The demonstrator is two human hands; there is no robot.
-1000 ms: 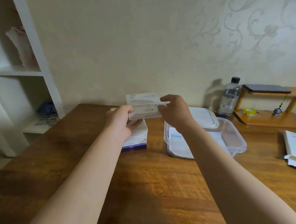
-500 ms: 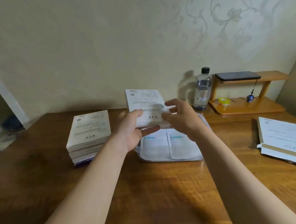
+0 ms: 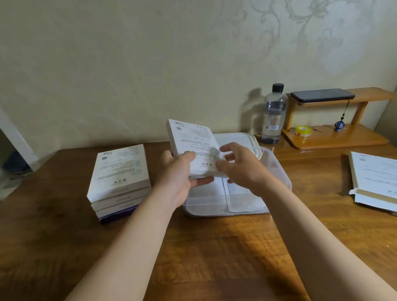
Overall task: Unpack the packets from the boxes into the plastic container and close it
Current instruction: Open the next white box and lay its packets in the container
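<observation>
My left hand (image 3: 179,174) grips a flat white box (image 3: 192,141) by its near left corner, holding it tilted above the clear plastic container (image 3: 280,180). My right hand (image 3: 242,168) has its fingertips at the box's near right corner. White packets (image 3: 237,199) lie flat in the bottom of the container. The container's white lid (image 3: 241,139) rests behind it, partly hidden by the box. A stack of three white boxes (image 3: 120,176) on a purple one stands to the left.
A water bottle (image 3: 273,115) stands behind the container. A low wooden shelf (image 3: 336,137) at the back right carries a phone (image 3: 322,95), a tape roll (image 3: 303,130) and a dangling charm. Opened flat boxes (image 3: 385,180) lie at the right edge. White shelving (image 3: 4,148) is at far left.
The view has swung right and down. The box in my hands has tilted up over the container, and my right fingers have shifted to its near right corner.
</observation>
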